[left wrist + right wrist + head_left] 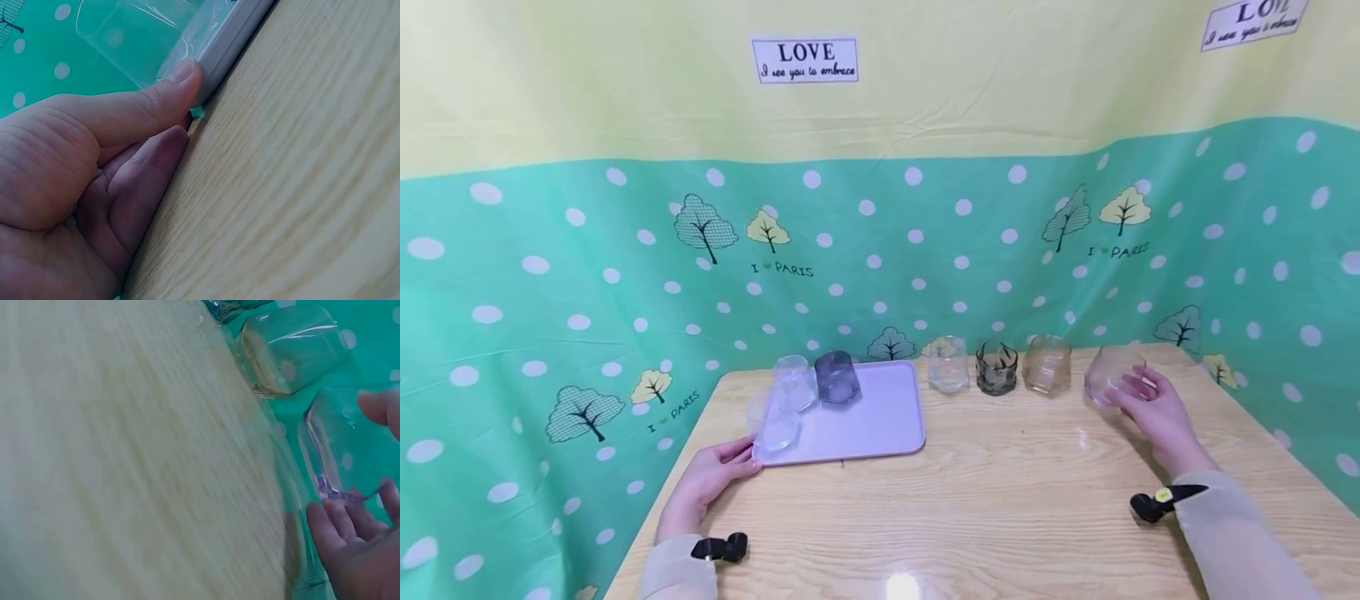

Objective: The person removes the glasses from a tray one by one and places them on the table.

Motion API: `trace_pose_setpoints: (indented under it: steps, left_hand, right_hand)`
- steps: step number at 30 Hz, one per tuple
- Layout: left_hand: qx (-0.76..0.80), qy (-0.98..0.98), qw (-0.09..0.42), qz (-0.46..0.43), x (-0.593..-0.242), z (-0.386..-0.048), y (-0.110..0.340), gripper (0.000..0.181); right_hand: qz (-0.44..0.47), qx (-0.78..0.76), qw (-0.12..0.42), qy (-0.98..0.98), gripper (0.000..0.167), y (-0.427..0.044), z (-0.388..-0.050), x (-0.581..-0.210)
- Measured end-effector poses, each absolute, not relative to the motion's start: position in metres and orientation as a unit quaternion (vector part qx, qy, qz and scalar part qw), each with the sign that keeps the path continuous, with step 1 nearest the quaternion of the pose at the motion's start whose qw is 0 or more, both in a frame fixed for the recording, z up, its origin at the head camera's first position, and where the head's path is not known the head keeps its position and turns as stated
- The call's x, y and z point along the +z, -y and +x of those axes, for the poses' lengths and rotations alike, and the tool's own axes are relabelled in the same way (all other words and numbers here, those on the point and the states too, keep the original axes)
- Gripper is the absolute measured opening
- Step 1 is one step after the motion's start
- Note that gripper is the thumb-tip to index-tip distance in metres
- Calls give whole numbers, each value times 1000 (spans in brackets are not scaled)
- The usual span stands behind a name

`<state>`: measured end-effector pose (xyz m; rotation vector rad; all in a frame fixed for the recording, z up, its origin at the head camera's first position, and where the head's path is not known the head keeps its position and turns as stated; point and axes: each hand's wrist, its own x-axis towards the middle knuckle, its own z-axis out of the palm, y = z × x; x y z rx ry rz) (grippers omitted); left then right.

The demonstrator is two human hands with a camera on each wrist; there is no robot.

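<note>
My left hand (pixel 711 475) is at the near left corner of the pale lilac tray (pixel 865 429). In the left wrist view its thumb lies on the tray's rim (pixel 215 69), with the fingers bent below. Three glasses stand on the tray: a clear glass (pixel 781 429) by that corner, another clear glass (pixel 795 383) behind it, and a dark grey glass (pixel 837 379). At the table's far right, my right hand (pixel 1157 412) holds a faintly pink glass (pixel 1108 375) between thumb and fingers. Whether that glass touches the table is unclear.
Between the tray and the pink glass stand a clear glass (pixel 948 367), a dark smoky glass (pixel 997 371) and an amber glass (pixel 1047 367), in a row along the back edge of the wooden table (pixel 970 517). A patterned green and yellow curtain (pixel 917 242) hangs close behind.
</note>
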<state>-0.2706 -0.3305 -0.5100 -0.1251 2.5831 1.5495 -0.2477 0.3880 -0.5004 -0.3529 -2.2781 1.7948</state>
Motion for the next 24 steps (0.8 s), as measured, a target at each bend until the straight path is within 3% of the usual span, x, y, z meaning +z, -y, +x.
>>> trace_pose_setpoints:
  steps: [11,24]
  left_hand:
    - [502,-862,66,-40,-514,-270,326,75]
    - [518,-850,75,-52,-508,-272,330,79]
  right_hand:
    - [-211,619,135,744,100,-377,-267,-507]
    - [-146,582,119,791,106,-382,-275,-508]
